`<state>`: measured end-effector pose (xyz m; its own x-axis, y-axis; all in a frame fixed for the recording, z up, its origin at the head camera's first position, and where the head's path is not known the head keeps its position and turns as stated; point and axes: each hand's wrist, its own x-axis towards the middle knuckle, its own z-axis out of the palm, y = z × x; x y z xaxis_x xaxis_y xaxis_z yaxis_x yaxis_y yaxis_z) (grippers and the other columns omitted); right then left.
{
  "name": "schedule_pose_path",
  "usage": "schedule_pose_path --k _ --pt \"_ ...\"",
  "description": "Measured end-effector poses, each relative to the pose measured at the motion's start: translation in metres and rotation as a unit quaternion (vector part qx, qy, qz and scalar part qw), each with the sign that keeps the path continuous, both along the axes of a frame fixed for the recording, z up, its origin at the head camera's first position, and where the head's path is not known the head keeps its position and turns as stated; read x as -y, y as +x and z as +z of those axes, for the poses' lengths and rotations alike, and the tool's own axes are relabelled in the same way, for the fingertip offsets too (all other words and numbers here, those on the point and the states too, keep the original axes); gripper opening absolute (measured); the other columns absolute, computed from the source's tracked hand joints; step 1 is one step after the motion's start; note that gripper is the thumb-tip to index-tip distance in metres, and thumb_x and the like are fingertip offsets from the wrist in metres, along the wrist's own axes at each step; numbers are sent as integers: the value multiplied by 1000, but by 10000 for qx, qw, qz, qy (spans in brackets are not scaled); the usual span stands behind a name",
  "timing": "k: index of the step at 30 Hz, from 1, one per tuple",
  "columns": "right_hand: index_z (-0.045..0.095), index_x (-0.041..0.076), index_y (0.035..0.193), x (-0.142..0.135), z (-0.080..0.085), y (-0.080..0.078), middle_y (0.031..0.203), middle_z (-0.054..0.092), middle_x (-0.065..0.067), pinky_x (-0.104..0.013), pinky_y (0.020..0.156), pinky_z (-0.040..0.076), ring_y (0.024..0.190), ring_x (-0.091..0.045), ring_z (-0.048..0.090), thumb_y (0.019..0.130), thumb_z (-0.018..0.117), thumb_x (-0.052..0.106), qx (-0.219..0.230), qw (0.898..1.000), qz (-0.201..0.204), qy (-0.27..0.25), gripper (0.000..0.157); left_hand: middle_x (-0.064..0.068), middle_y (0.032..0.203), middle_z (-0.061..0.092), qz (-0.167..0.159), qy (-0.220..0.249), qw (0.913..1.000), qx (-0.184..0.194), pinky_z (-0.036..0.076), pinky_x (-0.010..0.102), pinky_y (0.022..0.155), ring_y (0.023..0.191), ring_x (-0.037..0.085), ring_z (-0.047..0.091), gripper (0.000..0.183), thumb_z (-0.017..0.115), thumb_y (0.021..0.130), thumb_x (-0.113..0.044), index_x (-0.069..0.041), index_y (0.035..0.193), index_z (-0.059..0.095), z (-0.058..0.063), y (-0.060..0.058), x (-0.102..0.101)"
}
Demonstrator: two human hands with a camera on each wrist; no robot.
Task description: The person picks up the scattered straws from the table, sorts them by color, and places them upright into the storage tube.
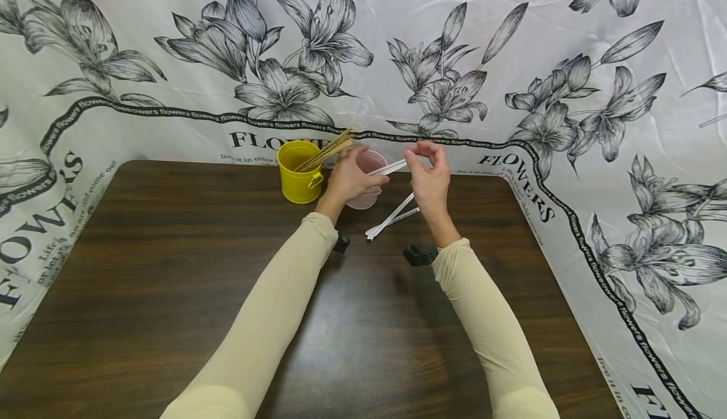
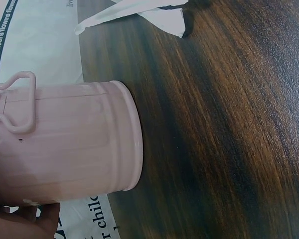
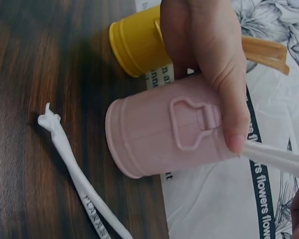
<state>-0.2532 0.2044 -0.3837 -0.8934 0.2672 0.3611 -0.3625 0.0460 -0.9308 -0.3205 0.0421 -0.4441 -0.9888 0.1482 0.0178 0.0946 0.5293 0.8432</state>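
My left hand (image 1: 346,179) grips a small pink bucket (image 3: 149,132) near its rim, thumb on the near side and fingers round the far side. The bucket stands upright, its side handle (image 2: 27,107) facing outward. To its right my right hand (image 1: 433,182) pinches slim white paper-wrapped sticks (image 1: 392,167), which slant over the bucket's mouth. More white wrapped sticks (image 1: 392,218) lie crossed on the table below that hand; one wrapper (image 3: 77,169) bears dark print. Most of the right hand falls outside its own wrist view.
Close at the left stands a yellow bucket (image 1: 296,182) with several thin tan wooden sticks (image 1: 326,153) leaning out of it. Both buckets are near the far edge of the dark wooden table (image 1: 187,267). A white flower-printed cloth (image 1: 397,2) hangs behind and along the sides.
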Motion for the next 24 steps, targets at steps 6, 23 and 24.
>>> schedule_pose_path --k 6,23,24 --pt "52 -10 128 -18 -22 -6 105 64 4 -13 45 38 48 -1 49 96 70 8 98 9999 -80 74 41 11 161 35 21 -11 10000 -28 41 57 114 139 39 46 98 87 72 -56 -26 153 42 0 0 1" --pt "54 3 135 -62 -94 35 133 57 -20 -24 62 46 70 -18 55 96 73 22 1484 9141 598 3727 48 10 163 32 -2 -37 10000 -28 40 58 114 141 40 45 98 86 72 -57 -27 154 41 -1 -2 1" --pt "50 2 139 -63 -98 36 137 53 -22 -25 65 48 73 -19 56 96 72 24 1612 9021 772 3928 53 10 163 32 -9 -38 10000 -21 40 58 114 141 40 44 98 86 72 -57 -28 154 41 -2 -2 0"
